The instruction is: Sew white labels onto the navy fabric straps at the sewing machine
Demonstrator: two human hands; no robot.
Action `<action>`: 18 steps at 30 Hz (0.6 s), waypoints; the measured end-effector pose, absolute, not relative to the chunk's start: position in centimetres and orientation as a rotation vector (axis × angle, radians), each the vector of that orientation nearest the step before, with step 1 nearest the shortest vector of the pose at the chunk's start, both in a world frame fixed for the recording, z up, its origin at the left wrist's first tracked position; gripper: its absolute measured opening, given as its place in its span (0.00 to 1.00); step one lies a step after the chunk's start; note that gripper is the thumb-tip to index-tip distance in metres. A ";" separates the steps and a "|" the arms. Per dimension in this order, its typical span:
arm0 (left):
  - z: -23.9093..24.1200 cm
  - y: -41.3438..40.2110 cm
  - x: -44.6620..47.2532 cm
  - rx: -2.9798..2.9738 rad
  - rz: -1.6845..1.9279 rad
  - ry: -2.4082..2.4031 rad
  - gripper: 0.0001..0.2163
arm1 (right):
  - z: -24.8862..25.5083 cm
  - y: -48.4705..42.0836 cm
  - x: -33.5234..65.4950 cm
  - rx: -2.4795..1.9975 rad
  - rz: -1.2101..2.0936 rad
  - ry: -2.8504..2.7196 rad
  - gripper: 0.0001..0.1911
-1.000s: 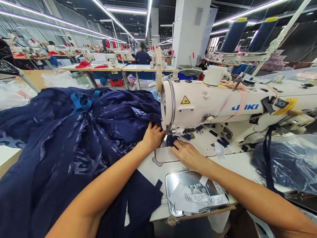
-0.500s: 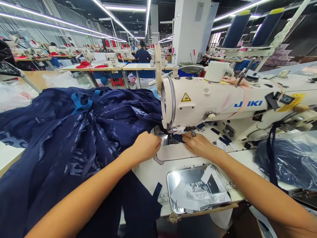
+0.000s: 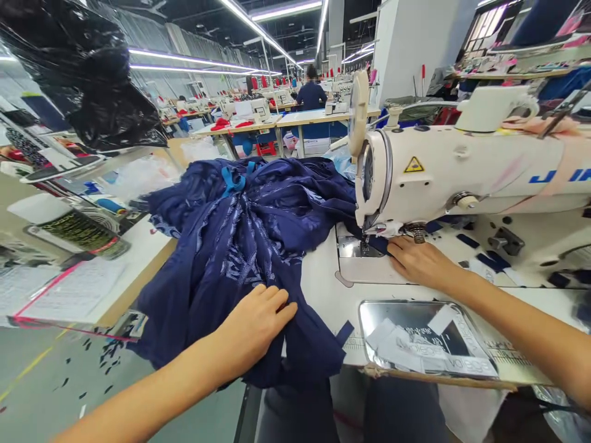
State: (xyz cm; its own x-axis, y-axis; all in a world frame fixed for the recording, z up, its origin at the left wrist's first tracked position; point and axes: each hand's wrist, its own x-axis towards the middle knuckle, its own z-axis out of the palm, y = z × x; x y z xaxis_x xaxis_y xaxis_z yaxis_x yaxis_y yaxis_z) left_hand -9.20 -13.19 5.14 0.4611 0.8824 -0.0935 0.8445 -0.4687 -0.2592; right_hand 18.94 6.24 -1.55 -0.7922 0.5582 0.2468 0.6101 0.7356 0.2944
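A large navy garment (image 3: 249, 246) with lace patterns is heaped on the sewing table and hangs over its front edge. My left hand (image 3: 256, 323) lies on the hanging part of the cloth, fingers stretched and pressing down. My right hand (image 3: 418, 261) rests palm down on the table just right of the presser foot of the white Juki sewing machine (image 3: 462, 172), its fingertips on a small navy piece (image 3: 377, 243) under the needle. Whether those fingers pinch the piece I cannot make out.
A metal tray (image 3: 369, 314) with several white labels sits at the table's front edge. Small navy pieces lie scattered behind the needle plate. A black plastic bag (image 3: 87, 80) hangs at upper left. Another person stands at the far tables (image 3: 310, 93).
My left hand left the needle area and slid down and back onto the hanging cloth. The view swung left, showing the floor. My right hand stayed by the presser foot.
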 end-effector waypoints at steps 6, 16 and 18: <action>4.5 -9.8 -8.4 -2.593 0.267 -1.319 0.14 | -0.1 5.5 21.3 -0.863 -0.361 -2.797 0.08; 6.8 -7.1 -6.1 -2.754 -0.322 -1.268 0.14 | 2.7 1.5 27.8 -0.866 0.076 -2.673 0.09; 7.4 -5.7 -3.9 -2.651 -0.491 -1.341 0.13 | 2.9 0.6 27.6 -0.829 0.128 -2.722 0.10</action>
State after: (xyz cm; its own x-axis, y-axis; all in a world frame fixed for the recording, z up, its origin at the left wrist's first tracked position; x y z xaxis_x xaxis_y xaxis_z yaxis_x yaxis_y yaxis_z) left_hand -3.89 -5.67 7.35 0.5521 0.7596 0.3437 0.8021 -0.5965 0.0299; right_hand 27.60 0.64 2.94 -0.7914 0.5574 0.2510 0.5313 0.8302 -0.1687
